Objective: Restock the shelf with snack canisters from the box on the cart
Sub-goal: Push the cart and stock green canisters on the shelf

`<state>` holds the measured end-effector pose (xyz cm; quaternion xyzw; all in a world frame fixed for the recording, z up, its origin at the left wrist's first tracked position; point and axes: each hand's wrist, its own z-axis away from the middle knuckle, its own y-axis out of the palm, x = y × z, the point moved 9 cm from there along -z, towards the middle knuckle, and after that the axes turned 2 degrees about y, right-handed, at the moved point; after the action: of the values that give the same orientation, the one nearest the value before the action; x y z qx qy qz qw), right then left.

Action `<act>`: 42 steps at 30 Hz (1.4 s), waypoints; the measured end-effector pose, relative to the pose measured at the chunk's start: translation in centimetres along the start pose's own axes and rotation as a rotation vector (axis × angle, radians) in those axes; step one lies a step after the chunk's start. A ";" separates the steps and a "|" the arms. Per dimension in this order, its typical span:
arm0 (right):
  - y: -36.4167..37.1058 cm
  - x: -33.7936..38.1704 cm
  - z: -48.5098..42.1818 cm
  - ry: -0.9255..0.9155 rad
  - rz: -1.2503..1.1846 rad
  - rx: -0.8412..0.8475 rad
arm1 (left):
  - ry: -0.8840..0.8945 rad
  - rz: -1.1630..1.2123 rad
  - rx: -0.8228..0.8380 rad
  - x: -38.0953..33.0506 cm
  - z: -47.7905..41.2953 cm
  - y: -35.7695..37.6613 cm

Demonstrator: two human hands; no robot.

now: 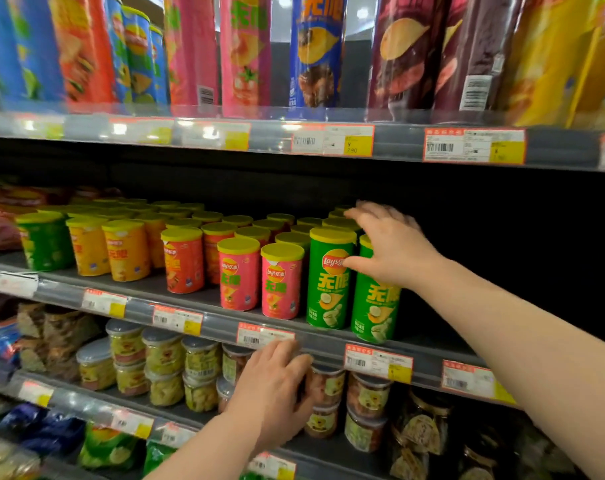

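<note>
Nearest, the left hand [270, 386] lies against the front edge of the middle shelf [148, 287], its fingers [280, 346] reaching up to the price rail [323, 348] and its back towards the camera. It covers some of the clear tubs [162, 365] stacked on the shelf below. I cannot tell whether it grips one of them or only rests there.

Further in, the right hand [391, 251] sits on top of the end green canister [375, 306], which stands upright at the shelf's front edge, last on the right of the front row. The fingers are spread wide and blurred, stretching back over the lids behind, and do not close round anything. The thumb [354, 263] reaches left onto the second green canister [328, 289], which touches the first. Left of that stand two pink canisters [282, 285], then orange and yellow ones, with more rows behind.

Furthest, on the top shelf, stand tall canisters [315, 53].
</note>
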<state>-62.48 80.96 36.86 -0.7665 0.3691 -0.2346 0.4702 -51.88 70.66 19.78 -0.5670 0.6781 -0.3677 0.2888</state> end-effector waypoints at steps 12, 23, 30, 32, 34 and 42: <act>1.5 3.3 -2.8 -0.021 0.088 0.319 | -0.087 0.060 0.119 6.7 8.6 -1.8; 1.6 3.9 -2.6 0.072 0.149 0.275 | -0.102 0.041 0.222 8.3 10.1 -3.1; 1.7 10.9 1.0 -0.141 0.261 0.133 | -0.215 0.004 0.349 9.4 11.2 -3.4; 3.1 13.3 2.6 -0.206 0.232 0.162 | -0.241 -0.025 0.402 9.7 11.6 -3.5; 5.1 16.0 4.3 -0.280 0.212 0.208 | -0.252 -0.056 0.423 9.9 12.4 -3.9; 16.1 26.5 11.4 -0.395 0.087 0.543 | -0.395 -0.113 0.550 13.8 19.8 -5.0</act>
<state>-43.62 61.74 17.65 -0.6275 0.2274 -0.1509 0.7293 -35.70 53.34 13.17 -0.5649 0.4522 -0.4353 0.5356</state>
